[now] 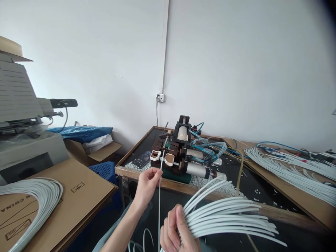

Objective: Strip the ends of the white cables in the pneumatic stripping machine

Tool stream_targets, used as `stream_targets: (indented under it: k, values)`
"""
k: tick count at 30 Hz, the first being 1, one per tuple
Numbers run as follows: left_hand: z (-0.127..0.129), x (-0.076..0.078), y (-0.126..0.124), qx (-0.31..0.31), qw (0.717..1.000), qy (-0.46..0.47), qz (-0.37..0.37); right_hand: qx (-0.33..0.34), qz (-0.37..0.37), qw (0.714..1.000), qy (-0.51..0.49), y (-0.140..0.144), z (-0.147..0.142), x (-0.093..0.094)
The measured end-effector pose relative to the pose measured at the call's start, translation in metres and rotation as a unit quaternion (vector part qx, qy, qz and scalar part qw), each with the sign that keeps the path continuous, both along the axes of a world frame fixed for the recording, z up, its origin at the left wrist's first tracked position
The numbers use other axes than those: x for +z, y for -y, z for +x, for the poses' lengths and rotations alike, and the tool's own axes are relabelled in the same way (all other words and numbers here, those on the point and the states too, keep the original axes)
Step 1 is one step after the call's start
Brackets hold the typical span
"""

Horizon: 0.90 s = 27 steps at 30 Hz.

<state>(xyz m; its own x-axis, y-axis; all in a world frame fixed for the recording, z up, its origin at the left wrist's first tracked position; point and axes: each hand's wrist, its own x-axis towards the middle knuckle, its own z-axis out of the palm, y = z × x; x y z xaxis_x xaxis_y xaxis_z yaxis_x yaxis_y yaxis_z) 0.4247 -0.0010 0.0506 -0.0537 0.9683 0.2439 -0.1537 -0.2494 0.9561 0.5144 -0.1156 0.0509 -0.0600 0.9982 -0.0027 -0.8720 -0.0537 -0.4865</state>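
My left hand (pixel 147 185) pinches a single thin white cable (pixel 159 196) near its top end and holds it upright. That end points at the front jaws of a small pneumatic machine (pixel 181 150) on the table's near edge. My right hand (pixel 174 231) grips a bundle of several white cables (pixel 228 213), which fan out to the right over the table edge.
The machine stands on a dark table (pixel 147 175) strewn with white insulation bits, next to a phone (pixel 141 159). More white cables (pixel 288 168) lie at the right and on cardboard boxes (pixel 76 196) at the left. A grey machine (pixel 21 119) stands far left.
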Motion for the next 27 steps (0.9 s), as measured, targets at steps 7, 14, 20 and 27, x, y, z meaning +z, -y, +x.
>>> stream_targets:
  k: [7,14,20,27]
  values:
    - [0.003,-0.004,-0.007,0.031,0.999,0.025,-0.004,-0.007,0.014,1.0,0.013,-0.003,0.001,0.001]
    - [0.003,-0.003,-0.007,0.038,0.999,0.022,0.007,-0.022,0.006,1.0,0.007,-0.004,0.001,0.002]
    - [-0.001,-0.002,-0.008,0.045,0.999,0.0,0.002,-0.024,0.008,1.0,0.001,-0.005,0.0,0.0]
    - [-0.019,0.001,-0.008,0.025,0.995,-0.087,0.036,-0.022,0.001,1.0,-0.006,0.0,0.002,0.004]
